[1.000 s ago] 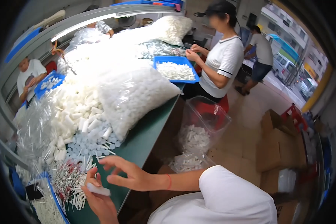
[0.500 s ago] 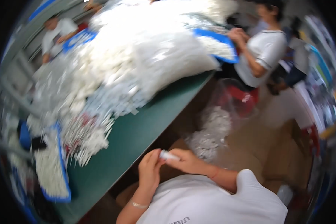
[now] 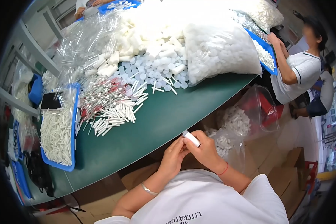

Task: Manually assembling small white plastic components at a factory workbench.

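Both hands meet below the green surface (image 3: 168, 115) edge: right hand (image 3: 203, 151) and left hand (image 3: 172, 158) pinching a small white tube (image 3: 191, 138); holding it steady seems wise.

Surface (image 3: 164, 119) — plain dark green, unpatterned. Small tube (image 3: 191, 138) between the hands — white. Loose sticks (image 3: 115, 114) on the surface — white, some with red and grey markings. Round caps (image 3: 145, 72) — white to pale blue. Large bag of caps (image 3: 216, 48) — clear film over white contents. Tray (image 3: 74, 112) at the left — bright blue rim, filled with white sticks; a black phone (image 3: 50, 100) lies at its top end. Far tray (image 3: 263, 43) — blue. Wrist band (image 3: 224, 170) on the right hand — red; bracelet (image 3: 148, 189) on the left — silver. Person's shirt (image 3: 212, 201) — white with dark lettering.
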`<act>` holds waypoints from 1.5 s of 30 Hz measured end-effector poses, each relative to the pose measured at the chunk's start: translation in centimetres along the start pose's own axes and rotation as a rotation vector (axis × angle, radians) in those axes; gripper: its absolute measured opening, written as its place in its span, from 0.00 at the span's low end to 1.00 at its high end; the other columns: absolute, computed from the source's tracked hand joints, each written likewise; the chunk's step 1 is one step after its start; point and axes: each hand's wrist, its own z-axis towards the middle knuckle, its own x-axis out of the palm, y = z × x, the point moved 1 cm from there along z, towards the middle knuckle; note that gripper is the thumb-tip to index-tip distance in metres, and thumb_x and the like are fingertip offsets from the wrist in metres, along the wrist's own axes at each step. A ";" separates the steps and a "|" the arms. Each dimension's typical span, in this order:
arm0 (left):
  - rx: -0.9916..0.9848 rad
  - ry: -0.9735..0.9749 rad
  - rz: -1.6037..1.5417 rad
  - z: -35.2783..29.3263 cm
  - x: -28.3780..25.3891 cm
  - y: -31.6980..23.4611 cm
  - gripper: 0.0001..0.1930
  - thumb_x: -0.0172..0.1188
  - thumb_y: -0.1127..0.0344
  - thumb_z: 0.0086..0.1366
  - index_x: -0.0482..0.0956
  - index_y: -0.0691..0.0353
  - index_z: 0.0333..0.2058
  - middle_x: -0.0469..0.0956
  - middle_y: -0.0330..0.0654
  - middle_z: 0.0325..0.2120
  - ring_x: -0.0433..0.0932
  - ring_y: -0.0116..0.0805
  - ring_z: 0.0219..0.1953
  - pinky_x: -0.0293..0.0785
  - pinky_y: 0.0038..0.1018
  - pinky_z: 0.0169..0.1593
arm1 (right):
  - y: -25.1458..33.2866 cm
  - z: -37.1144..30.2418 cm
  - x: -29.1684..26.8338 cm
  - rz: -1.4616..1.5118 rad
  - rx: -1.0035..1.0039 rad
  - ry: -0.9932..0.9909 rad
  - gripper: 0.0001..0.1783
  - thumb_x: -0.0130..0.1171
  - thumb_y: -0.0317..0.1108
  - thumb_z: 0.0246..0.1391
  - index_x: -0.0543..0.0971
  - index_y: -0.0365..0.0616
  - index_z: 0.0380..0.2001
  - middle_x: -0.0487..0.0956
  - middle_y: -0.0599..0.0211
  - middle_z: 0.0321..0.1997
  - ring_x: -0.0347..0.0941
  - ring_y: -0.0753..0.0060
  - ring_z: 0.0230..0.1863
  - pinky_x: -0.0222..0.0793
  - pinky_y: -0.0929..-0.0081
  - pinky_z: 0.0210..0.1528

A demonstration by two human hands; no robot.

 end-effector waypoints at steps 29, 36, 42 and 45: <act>0.007 0.028 0.080 -0.7 -0.1 0.0 0.18 0.46 0.56 0.73 0.73 0.65 0.48 0.78 0.47 0.43 0.78 0.34 0.42 0.76 0.31 0.48 | -1.7 -2.3 -2.9 0.008 -0.357 0.155 0.33 0.64 0.31 0.47 0.69 0.36 0.58 0.70 0.52 0.57 0.66 0.52 0.58 0.63 0.63 0.60; -0.170 0.023 0.204 -1.2 0.9 -0.3 0.17 0.48 0.58 0.72 0.74 0.69 0.47 0.79 0.47 0.38 0.80 0.33 0.39 0.80 0.29 0.43 | -1.8 -3.3 -4.1 -0.004 -0.347 0.293 0.38 0.63 0.31 0.49 0.62 0.35 0.64 0.68 0.49 0.61 0.67 0.53 0.59 0.66 0.64 0.59; -0.371 0.054 0.292 -0.7 0.9 1.9 0.17 0.49 0.58 0.71 0.74 0.69 0.44 0.80 0.49 0.37 0.81 0.34 0.38 0.80 0.29 0.43 | -4.2 -5.7 -4.7 -0.013 -0.315 0.186 0.37 0.65 0.32 0.44 0.67 0.36 0.59 0.73 0.50 0.55 0.70 0.53 0.56 0.67 0.63 0.56; -0.453 0.142 0.464 -0.1 -0.6 3.8 0.20 0.47 0.55 0.71 0.76 0.69 0.43 0.80 0.47 0.36 0.80 0.30 0.36 0.78 0.24 0.42 | -5.8 -7.3 -4.7 0.060 0.011 0.141 0.34 0.65 0.33 0.46 0.69 0.37 0.58 0.74 0.52 0.55 0.73 0.61 0.54 0.68 0.65 0.56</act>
